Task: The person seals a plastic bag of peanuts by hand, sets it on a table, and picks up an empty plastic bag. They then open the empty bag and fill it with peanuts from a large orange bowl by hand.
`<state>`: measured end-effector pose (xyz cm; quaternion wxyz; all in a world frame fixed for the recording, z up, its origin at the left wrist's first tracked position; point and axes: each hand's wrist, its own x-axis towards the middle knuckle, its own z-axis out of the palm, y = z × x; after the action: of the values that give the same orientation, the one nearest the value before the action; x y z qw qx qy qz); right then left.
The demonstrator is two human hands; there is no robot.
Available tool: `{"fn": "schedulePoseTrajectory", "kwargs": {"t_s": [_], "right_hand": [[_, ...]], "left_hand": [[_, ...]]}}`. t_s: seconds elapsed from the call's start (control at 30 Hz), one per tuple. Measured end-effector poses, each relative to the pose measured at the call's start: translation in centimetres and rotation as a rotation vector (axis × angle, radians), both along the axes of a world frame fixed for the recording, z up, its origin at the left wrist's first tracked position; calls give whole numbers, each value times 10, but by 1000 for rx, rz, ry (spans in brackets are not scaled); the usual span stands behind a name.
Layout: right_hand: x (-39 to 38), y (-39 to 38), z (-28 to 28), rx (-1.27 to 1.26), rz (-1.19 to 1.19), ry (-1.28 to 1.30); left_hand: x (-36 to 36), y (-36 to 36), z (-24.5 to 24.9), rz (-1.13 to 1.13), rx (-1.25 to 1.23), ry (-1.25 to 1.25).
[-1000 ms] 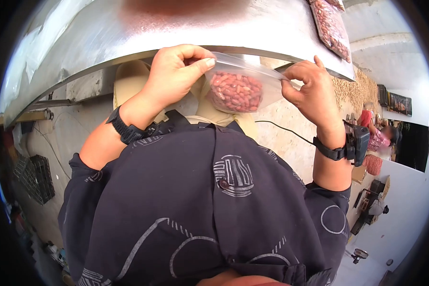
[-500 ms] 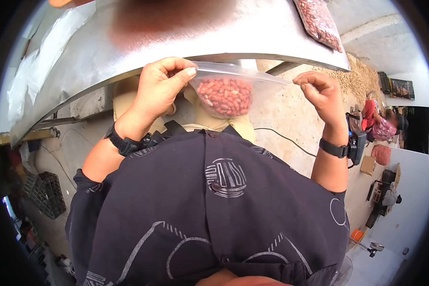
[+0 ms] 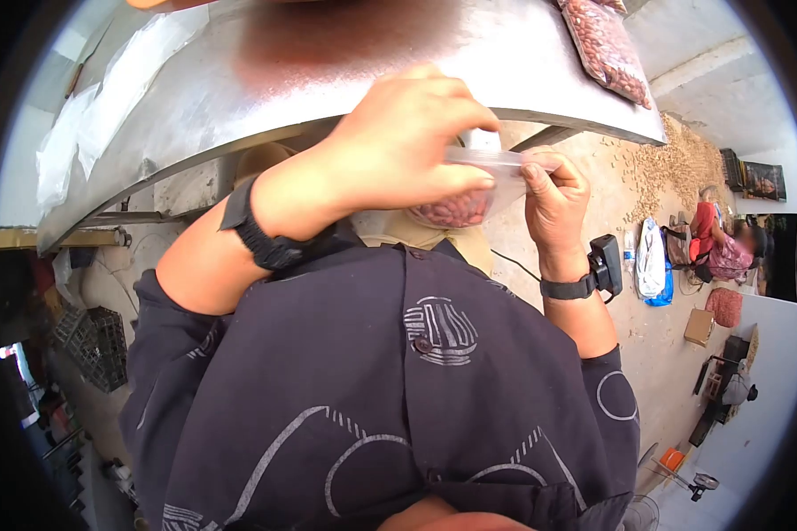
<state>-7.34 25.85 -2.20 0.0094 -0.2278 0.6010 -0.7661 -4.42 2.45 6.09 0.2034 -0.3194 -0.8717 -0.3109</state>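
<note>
A clear zip bag (image 3: 454, 209) with red peanuts at its bottom hangs in front of my shirt, just below the table's edge. My right hand (image 3: 553, 190) pinches the bag's top corner at the zip strip, thumb against curled fingers. Over the bag's other side is my left hand (image 3: 416, 137), its thumb apart from the fingers and near the zip strip. The back of this hand hides part of the bag, and the fingers are slightly blurred.
On the metal table (image 3: 186, 106) lie a filled bag of peanuts (image 3: 604, 53) and white plastic sheets (image 3: 106, 106). Loose peanuts (image 3: 677, 168) cover some floor at the right, near a seated person (image 3: 731, 252). A black crate (image 3: 93, 347) stands at the left.
My left hand has let go of the bag's left corner and moved right across the bag. My right hand, still pinching its corner, has moved left and slightly down.
</note>
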Motion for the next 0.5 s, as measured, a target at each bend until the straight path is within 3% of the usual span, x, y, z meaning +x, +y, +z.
{"fn": "schedulePoseTrajectory", "kwargs": {"t_s": [0.13, 0.27, 0.5], "right_hand": [[2, -2, 0, 79, -29, 70], [5, -1, 3, 117, -85, 114], [-1, 2, 1, 113, -107, 122]], "left_hand": [[-9, 38, 5, 44, -382, -221], [-16, 36, -13, 38, -223, -166], [-5, -1, -12, 94, -219, -174]]}}
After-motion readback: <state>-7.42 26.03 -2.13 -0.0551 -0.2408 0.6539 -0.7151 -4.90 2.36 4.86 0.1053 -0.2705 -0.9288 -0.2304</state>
